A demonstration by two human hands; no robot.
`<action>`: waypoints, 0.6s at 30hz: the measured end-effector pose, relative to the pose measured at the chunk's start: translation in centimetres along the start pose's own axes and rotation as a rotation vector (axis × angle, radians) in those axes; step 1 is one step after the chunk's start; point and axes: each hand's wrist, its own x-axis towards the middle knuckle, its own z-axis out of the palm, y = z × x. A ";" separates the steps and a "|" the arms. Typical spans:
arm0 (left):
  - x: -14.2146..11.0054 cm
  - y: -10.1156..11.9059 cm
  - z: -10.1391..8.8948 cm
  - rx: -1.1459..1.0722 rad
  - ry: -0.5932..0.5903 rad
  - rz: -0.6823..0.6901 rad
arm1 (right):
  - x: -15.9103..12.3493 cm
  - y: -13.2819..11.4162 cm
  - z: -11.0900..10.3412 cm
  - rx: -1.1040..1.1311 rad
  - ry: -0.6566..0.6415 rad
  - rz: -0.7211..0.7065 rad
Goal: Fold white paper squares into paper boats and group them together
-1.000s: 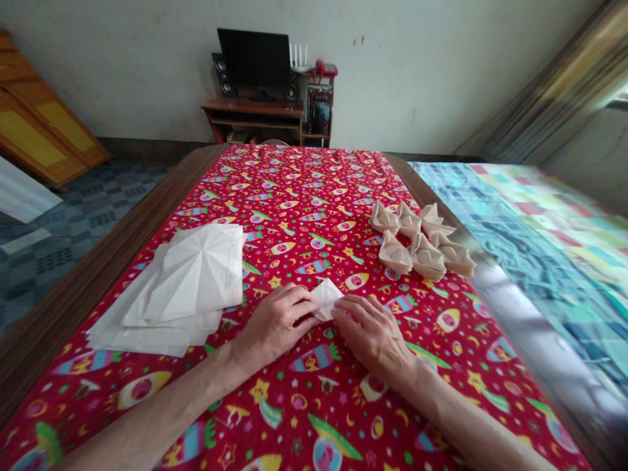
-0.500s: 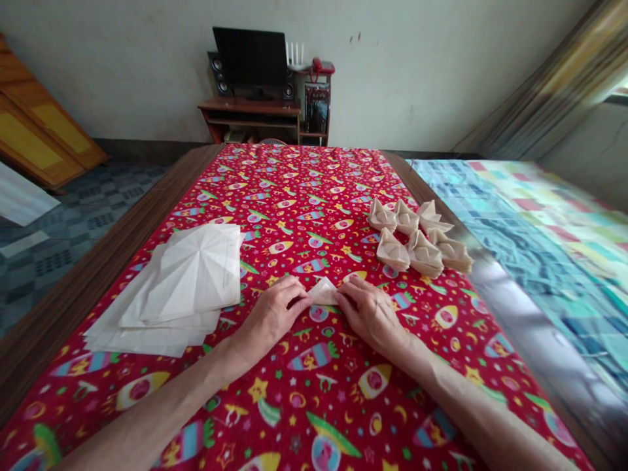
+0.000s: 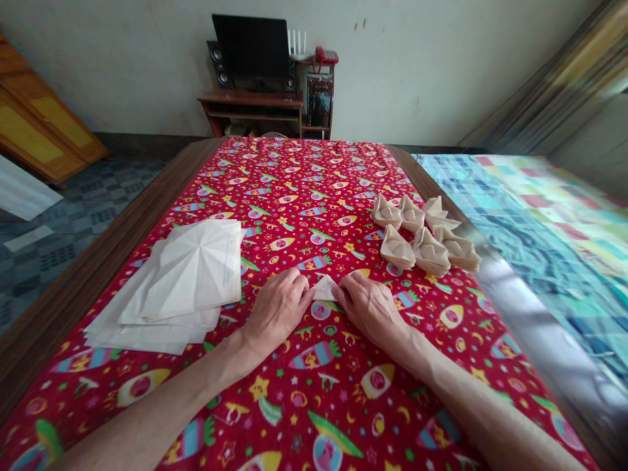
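Observation:
Between my two hands a small piece of folded white paper [image 3: 324, 288] shows its pointed top, low over the red patterned cloth. My left hand [image 3: 282, 301] grips its left end, the fingers curled and pressed together. The right end is in the closed fingers of my right hand [image 3: 369, 302]. Both ends of the paper are hidden by the fingers. Left of my hands lies a loose stack of white paper sheets [image 3: 196, 275], the top one creased in rays from a centre. To the right stand several folded paper boats [image 3: 430, 252] in two rows.
The red cloth [image 3: 314, 392] with rocket prints covers a dark wooden table [image 3: 161, 183]. Beyond it a desk [image 3: 250, 98] carries a monitor [image 3: 251, 46], speakers and a red telephone [image 3: 326, 55]. A patchwork-covered bed [image 3: 530, 216] adjoins on the right, a wooden cabinet [image 3: 39, 124] stands far left.
The fingers of my left hand have curled in more around the paper's left end, and the paper's visible part looks slightly smaller. The view has tilted a little; the stack and folded boats stay put.

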 end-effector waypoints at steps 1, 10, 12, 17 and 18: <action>0.0 -0.1 0.0 -0.009 0.005 -0.003 | 0.0 0.0 0.0 0.000 -0.006 0.005; -1.1 0.4 -0.4 -0.072 0.007 0.342 | 0.1 0.0 0.1 -0.006 0.009 0.012; -1.7 0.9 -0.5 -0.083 -0.061 0.379 | 0.1 0.1 0.1 0.006 0.019 0.008; -2.3 1.4 -0.9 -0.106 -0.173 0.308 | 0.0 -0.2 -0.2 -0.006 0.044 0.056; -2.3 1.4 -1.0 -0.106 -0.177 0.308 | -0.1 -0.4 -0.3 -0.035 0.046 0.054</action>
